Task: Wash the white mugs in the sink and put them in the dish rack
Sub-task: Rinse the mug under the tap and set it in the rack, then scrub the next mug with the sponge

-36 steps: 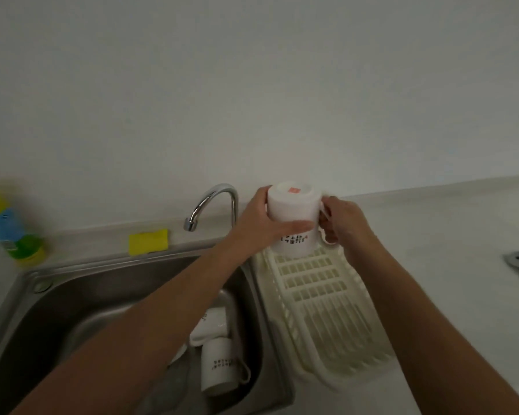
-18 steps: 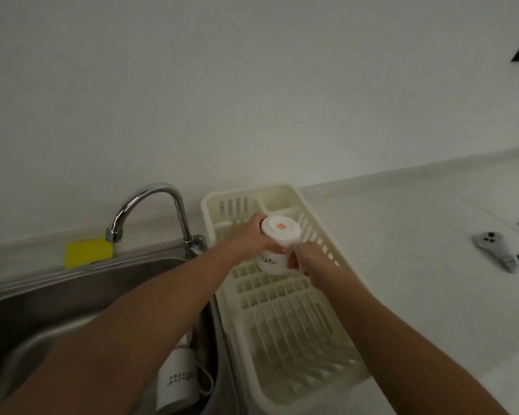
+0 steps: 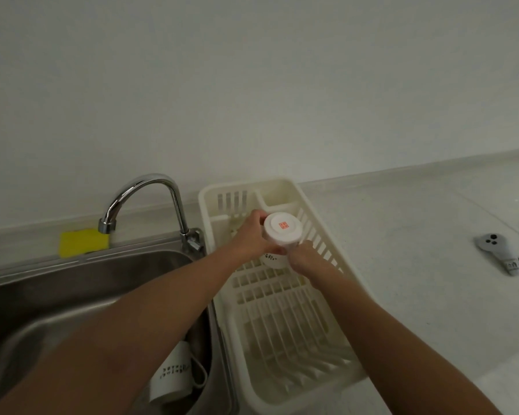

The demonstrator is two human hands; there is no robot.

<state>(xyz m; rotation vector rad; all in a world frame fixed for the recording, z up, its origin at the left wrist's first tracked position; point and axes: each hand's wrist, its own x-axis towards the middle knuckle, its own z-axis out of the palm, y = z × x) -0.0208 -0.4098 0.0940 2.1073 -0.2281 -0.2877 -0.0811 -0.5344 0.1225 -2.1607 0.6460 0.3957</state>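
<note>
A white mug (image 3: 282,232) is upside down, its base with a red mark facing up, in the far half of the cream dish rack (image 3: 327,295). My left hand (image 3: 249,238) grips the mug's left side. My right hand (image 3: 304,259) holds it from the near right, where the handle is hidden. I cannot tell whether the mug's rim touches the rack floor. Another white mug (image 3: 174,374) with dark lettering lies in the steel sink (image 3: 81,283), partly hidden under my left forearm.
A chrome tap (image 3: 150,202) arches over the sink's back edge. A yellow sponge (image 3: 83,242) lies on the ledge behind the sink. On the white counter at the right lie a grey device (image 3: 499,251) and dark objects at the frame edge.
Both hands have lowered the upturned mug from above the rack down into its far half. The camera has turned right, bringing more counter into view.
</note>
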